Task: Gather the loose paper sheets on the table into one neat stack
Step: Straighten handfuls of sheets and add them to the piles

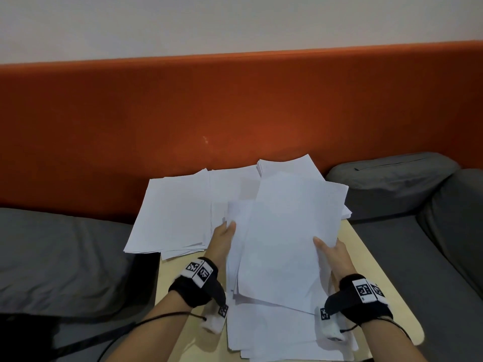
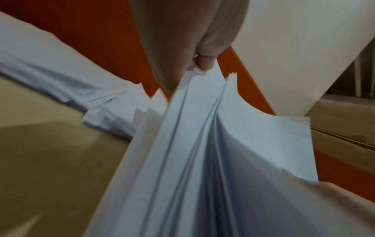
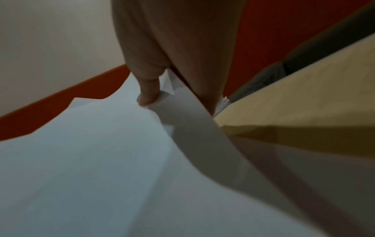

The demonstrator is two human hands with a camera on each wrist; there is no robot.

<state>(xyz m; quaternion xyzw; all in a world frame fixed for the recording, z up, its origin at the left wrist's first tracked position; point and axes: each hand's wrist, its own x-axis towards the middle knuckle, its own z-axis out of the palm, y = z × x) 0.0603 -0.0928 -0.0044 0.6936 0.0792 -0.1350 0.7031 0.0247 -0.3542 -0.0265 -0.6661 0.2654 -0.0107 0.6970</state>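
Seen from above, a person's two hands hold a bundle of white paper sheets (image 1: 285,231) over a pale yellow worktop (image 1: 366,259). The left hand (image 1: 222,239) grips the bundle's left edge and the right hand (image 1: 333,253) grips its right edge, thumb on top of the uppermost sheet. The bundle is tilted, its near end low over the worktop and its far end raised. The sheets in it are not squared up; edges and corners stick out at slightly different angles.

The left wrist view shows the left hand's fingers (image 2: 205,62) curled around the fanned edges of the held sheets. The right wrist view shows the right thumb (image 3: 148,91) pressing down on the top sheet, with the rest of the hand beneath the paper, so both hands are closed on the bundle.

A second spread of loose sheets (image 1: 172,212) lies at the worktop's far left corner, overhanging its left edge. More sheets (image 1: 271,333) lie flat at the near edge, under the held bundle. Further sheets (image 1: 287,165) fan out at the far edge, behind the bundle.

Each wrist wears a black strap (image 1: 194,283) with black-and-white square markers. Grey cushions (image 1: 62,254) lie on both sides of the worktop, and an orange padded backrest (image 1: 183,113) runs behind it below a pale wall.
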